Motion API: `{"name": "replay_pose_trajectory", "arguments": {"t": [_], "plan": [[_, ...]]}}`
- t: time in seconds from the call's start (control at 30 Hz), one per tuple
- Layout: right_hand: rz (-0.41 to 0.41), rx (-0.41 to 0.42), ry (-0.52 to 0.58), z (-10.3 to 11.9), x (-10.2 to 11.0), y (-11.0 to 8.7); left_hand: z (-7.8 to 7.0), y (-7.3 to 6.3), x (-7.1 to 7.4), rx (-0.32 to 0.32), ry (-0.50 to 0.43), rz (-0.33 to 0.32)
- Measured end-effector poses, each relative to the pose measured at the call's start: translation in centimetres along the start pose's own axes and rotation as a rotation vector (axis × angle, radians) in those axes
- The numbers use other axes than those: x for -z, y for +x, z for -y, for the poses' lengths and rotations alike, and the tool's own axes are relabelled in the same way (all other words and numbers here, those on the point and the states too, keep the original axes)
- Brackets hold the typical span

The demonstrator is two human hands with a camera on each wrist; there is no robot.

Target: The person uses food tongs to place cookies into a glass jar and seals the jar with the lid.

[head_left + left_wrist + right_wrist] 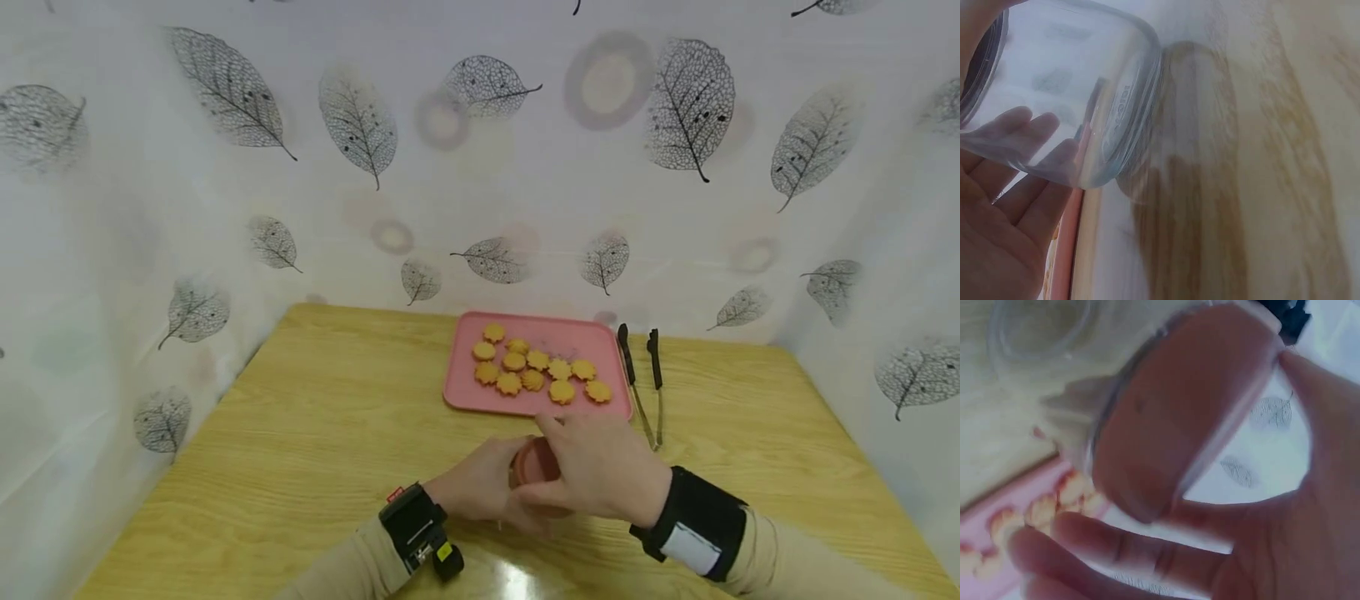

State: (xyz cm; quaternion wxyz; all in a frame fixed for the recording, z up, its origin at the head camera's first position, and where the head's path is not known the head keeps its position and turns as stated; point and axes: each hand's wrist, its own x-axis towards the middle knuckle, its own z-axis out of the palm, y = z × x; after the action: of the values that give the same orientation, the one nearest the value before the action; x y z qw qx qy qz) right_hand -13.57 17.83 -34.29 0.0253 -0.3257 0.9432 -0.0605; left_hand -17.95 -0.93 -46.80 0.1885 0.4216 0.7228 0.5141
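Note:
A clear glass jar (1066, 69) is held by my left hand (476, 483), whose fingers wrap round its side. In the left wrist view the jar's bottom, with raised lettering, is close over the wooden table. My right hand (611, 462) grips the brownish-pink lid (1179, 412) at its edge, thumb on one side and fingers on the other. The lid (535, 462) sits at the jar's mouth between both hands. Through the glass no contents show.
Behind the hands lies a pink tray (577, 336) with several golden cookies (561, 392) on it. Metal tongs (635, 400) with black tips rest along its right edge. A leaf-patterned curtain (495, 167) closes off the wooden table (300, 450) at the back and sides.

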Motion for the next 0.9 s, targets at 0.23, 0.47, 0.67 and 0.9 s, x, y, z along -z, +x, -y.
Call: {"name": "replay_pose_trajectory", "arguments": {"t": [0.23,0.47,0.67,0.9], "plan": [[0.067,0.085,0.083,0.0,1.8,-0.3,0.2,0.1,-0.1,-0.007,-0.016,-0.010],[-0.112,-0.035,0.219,-3.9,2.5,-3.4,0.2,0.0,-0.1,-0.037,0.042,-0.028],[-0.061,-0.187,0.432,-7.8,-3.2,-6.0,0.0,-0.5,0.1,0.010,0.037,-0.040],[0.016,-0.290,0.491,-8.9,-7.3,-7.5,-0.1,-0.3,0.1,0.014,0.036,-0.038]]}}
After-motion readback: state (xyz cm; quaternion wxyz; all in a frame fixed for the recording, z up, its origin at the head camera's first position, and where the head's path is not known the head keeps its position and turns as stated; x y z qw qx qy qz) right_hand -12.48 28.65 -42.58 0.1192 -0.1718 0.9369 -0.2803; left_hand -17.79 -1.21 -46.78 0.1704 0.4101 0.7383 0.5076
